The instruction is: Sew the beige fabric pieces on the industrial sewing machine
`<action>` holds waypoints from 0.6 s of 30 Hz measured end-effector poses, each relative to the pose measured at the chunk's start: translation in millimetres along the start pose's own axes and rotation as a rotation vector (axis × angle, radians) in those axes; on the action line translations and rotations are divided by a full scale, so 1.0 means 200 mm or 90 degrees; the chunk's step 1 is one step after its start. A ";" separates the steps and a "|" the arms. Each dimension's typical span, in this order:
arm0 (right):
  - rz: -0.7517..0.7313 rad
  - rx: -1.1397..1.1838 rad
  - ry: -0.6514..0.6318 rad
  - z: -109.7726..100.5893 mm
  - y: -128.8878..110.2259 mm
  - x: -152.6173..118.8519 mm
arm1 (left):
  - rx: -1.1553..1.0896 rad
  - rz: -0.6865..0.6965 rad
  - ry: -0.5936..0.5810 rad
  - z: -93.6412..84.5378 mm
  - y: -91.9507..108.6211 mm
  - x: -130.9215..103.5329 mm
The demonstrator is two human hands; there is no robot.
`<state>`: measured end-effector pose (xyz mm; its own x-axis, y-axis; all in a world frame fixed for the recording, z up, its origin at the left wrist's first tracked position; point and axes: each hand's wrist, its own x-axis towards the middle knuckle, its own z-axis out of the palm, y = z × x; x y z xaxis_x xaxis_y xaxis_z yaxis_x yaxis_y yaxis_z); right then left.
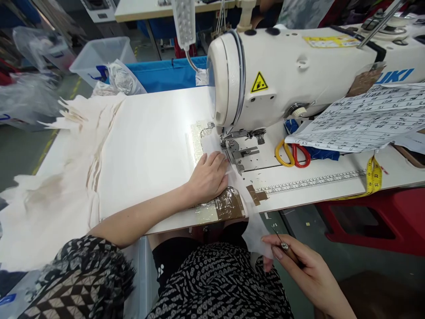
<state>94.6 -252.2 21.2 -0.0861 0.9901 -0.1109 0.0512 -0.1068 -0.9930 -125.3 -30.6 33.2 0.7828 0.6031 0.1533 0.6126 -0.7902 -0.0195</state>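
Observation:
A strip of thin white fabric runs from under the needle area of the white sewing machine down over the table's front edge. My left hand lies flat on the fabric just in front of the presser foot, palm down, holding nothing. Below the table edge, my right hand pinches the fabric's lower end between its fingers. That same hand also holds a thin pointed awl with a wooden handle, its tip pointing up and left.
White fabric pieces are piled on the left of the table. Scissors with yellow and red handles, a printed sheet and a yellow tape measure are at the right. A red stool stands below.

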 end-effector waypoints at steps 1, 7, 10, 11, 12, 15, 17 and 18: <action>-0.005 0.000 0.002 0.00 0.00 0.01 | 0.000 -0.001 -0.001 0.00 0.00 0.00; -0.031 0.007 0.038 0.02 0.04 0.06 | 0.010 0.001 0.006 -0.01 0.00 0.00; -0.007 0.008 0.024 0.02 0.04 0.09 | 0.007 0.002 0.018 -0.01 0.00 0.01; 0.005 0.010 0.020 0.02 0.04 0.10 | 0.008 0.002 0.020 -0.01 0.00 0.01; 0.015 0.014 0.019 0.02 0.04 0.10 | 0.010 0.003 0.021 -0.01 0.00 0.01; 0.037 0.040 0.047 0.04 0.04 0.12 | 0.025 0.001 0.008 -0.03 0.00 0.03; 0.064 0.088 0.062 0.07 0.06 0.12 | 0.037 -0.005 -0.006 -0.04 0.00 0.04; 0.086 0.128 0.063 0.10 0.08 0.12 | 0.042 -0.010 -0.013 -0.05 0.00 0.04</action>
<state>73.3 -231.3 2.7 0.0056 0.9688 -0.2478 -0.1443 -0.2444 -0.9589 -119.6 -26.4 43.5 0.7749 0.6178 0.1338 0.6299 -0.7722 -0.0828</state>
